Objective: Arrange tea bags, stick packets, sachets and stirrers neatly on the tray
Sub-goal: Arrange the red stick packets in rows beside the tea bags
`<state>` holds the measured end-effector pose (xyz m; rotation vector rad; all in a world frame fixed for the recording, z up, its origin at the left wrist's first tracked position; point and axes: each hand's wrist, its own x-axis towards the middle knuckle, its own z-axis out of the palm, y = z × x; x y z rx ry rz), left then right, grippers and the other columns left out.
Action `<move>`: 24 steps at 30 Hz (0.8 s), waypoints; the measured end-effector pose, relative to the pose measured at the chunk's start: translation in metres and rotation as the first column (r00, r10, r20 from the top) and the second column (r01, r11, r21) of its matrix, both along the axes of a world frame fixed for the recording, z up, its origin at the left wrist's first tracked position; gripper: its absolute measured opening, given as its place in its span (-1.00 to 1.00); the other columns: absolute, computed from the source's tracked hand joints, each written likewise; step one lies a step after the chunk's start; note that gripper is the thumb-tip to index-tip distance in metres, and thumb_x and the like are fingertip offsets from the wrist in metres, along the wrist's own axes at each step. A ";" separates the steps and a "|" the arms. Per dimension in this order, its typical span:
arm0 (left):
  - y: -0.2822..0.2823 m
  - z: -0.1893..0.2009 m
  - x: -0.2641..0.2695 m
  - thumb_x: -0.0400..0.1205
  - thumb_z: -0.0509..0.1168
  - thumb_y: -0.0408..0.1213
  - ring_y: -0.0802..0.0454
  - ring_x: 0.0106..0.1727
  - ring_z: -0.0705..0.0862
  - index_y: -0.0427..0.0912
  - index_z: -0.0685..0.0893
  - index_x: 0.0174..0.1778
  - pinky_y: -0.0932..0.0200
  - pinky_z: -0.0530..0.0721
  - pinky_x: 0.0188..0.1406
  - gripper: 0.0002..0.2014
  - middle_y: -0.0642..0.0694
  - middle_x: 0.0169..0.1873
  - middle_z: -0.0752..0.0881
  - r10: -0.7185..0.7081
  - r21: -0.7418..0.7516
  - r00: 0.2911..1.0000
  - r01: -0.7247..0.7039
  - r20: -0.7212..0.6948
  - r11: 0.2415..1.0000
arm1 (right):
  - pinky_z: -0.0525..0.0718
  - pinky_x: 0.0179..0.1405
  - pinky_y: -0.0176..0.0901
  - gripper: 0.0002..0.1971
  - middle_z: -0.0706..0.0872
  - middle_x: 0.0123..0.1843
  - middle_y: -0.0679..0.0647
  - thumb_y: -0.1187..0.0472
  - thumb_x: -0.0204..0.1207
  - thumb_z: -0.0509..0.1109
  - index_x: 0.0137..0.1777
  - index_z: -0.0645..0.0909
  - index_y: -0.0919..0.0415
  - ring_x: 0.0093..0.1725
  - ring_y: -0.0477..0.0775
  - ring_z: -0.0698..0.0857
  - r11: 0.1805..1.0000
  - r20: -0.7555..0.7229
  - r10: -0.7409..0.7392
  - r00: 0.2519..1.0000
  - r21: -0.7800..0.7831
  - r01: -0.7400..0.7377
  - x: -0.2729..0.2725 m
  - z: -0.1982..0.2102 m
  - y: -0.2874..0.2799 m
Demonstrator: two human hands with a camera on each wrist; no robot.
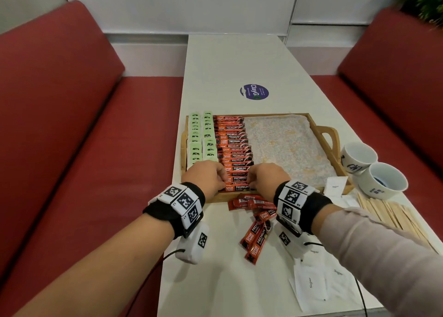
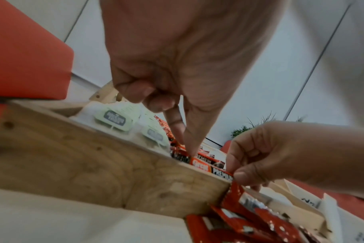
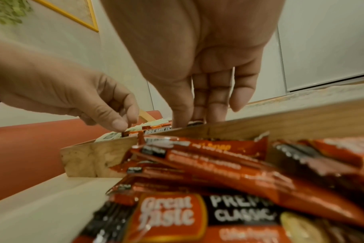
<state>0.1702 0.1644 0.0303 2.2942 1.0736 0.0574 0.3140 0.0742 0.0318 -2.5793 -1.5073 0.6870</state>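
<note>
From the head view, a wooden tray (image 1: 322, 125) sits on the white worktop (image 1: 239, 60) between two red benches. Two columns of green tea bags (image 1: 201, 137) fill its left side, and beside them runs a column of red stick packets (image 1: 236, 149). The left hand (image 1: 206, 175) and right hand (image 1: 268, 176) meet at the near end of that column, each pinching one end of the nearest stick packet (image 1: 237, 187). A loose heap of stick packets (image 1: 256, 223) lies on the worktop just outside the tray's near wall. White sugar sachets (image 1: 311, 285) lie near the right forearm, wooden stirrers (image 1: 393, 216) beyond them, and two white cups (image 1: 374, 170) stand by the tray's right handle.

In the left wrist view, the left hand (image 2: 177, 65) has its thumb and forefinger pressed together on the packet's left end (image 2: 197, 162), the other fingers curled. The right hand (image 2: 260, 151) pinches the right end just above the tray wall (image 2: 94, 164).

In the right wrist view, the right hand (image 3: 197, 57) reaches down behind the tray wall (image 3: 301, 118), fingers close together with tips hidden behind it. The left hand (image 3: 73, 92) pinches the far end. The loose packets (image 3: 218, 172) crowd the foreground, blurred.
</note>
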 end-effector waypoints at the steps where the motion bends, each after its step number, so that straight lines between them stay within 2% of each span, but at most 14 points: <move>1: -0.001 0.000 0.001 0.52 0.43 -0.25 0.14 -0.14 0.67 0.04 0.69 -0.23 0.20 0.63 -0.07 -0.92 0.17 -0.32 0.66 -0.010 0.019 1.000 0.010 -0.024 1.000 | 0.64 0.13 -0.10 -0.87 0.72 0.12 0.06 0.26 0.54 0.38 0.04 0.68 0.09 0.11 0.10 0.68 1.000 0.005 0.006 1.000 0.003 -0.006 0.000 -0.001 0.000; 4: -0.002 -0.001 0.002 0.53 0.43 -0.22 0.15 -0.13 0.62 0.06 0.70 -0.21 0.24 0.57 -0.12 -0.93 0.19 -0.32 0.62 -0.021 0.062 0.997 0.026 -0.076 0.998 | 0.64 0.12 -0.12 -0.89 0.71 0.13 0.05 0.26 0.53 0.38 0.01 0.68 0.09 0.10 0.09 0.68 1.000 0.020 0.031 0.999 0.004 -0.031 0.000 -0.002 0.000; 7: -0.001 -0.002 0.004 0.52 0.45 -0.22 0.12 -0.11 0.64 0.07 0.67 -0.26 0.18 0.63 -0.05 -0.89 0.20 -0.36 0.59 -0.014 0.040 0.997 0.018 -0.081 0.999 | 0.62 0.08 -0.12 -0.91 0.67 0.10 0.04 0.20 0.52 0.40 0.01 0.66 0.08 0.09 0.09 0.66 0.999 0.031 0.038 0.999 0.021 -0.039 0.001 0.000 -0.001; 10: -0.001 0.001 0.004 0.49 0.47 -0.23 0.10 -0.10 0.70 0.05 0.68 -0.23 0.12 0.69 0.02 -0.90 0.19 -0.34 0.63 -0.001 0.007 0.999 0.001 -0.033 1.000 | 0.62 0.02 -0.12 -0.89 0.63 0.05 0.02 0.14 0.54 0.41 0.03 0.65 0.07 0.03 0.07 0.64 0.997 0.026 0.017 1.000 0.080 -0.019 0.004 0.004 -0.004; 15: -0.009 0.006 -0.002 0.51 0.46 -0.20 0.11 -0.09 0.67 0.04 0.67 -0.17 0.14 0.66 -0.01 -0.92 0.15 -0.27 0.66 0.027 0.011 0.997 -0.028 0.075 1.000 | 0.60 -0.05 -0.16 -0.97 0.65 0.03 0.04 0.19 0.57 0.35 -0.05 0.62 0.05 -0.06 0.03 0.62 0.984 0.001 -0.028 1.000 0.176 0.027 0.007 0.016 -0.017; 20: -0.023 0.009 -0.013 0.53 0.43 -0.23 0.10 -0.09 0.65 0.07 0.62 -0.15 0.19 0.60 -0.04 -0.88 0.08 -0.18 0.69 0.031 0.012 0.988 -0.033 0.151 0.999 | 0.56 -0.04 -0.16 -0.86 0.66 0.10 0.08 0.22 0.60 0.29 0.09 0.64 0.09 0.03 0.08 0.63 0.980 0.043 -0.054 0.998 0.192 0.044 0.006 0.027 -0.040; 22: -0.030 0.009 -0.016 0.52 0.42 -0.24 0.11 -0.09 0.66 0.06 0.63 -0.12 0.16 0.64 -0.01 -0.87 0.10 -0.19 0.70 0.030 0.008 0.988 -0.031 0.154 0.999 | 0.55 -0.04 -0.17 -0.80 0.65 0.14 0.08 0.28 0.61 0.24 0.13 0.64 0.08 0.07 0.09 0.63 0.982 0.057 -0.069 0.996 0.181 0.058 0.005 0.029 -0.050; 24: -0.037 0.009 -0.017 0.51 0.42 -0.23 0.11 -0.11 0.65 0.06 0.61 -0.10 0.19 0.62 -0.06 -0.86 0.11 -0.20 0.68 0.016 0.002 0.987 -0.017 0.160 1.000 | 0.57 -0.03 -0.17 -0.73 0.64 0.17 0.08 0.35 0.58 0.21 0.16 0.62 0.06 0.09 0.09 0.64 0.986 0.064 -0.079 0.995 0.151 0.068 0.006 0.031 -0.060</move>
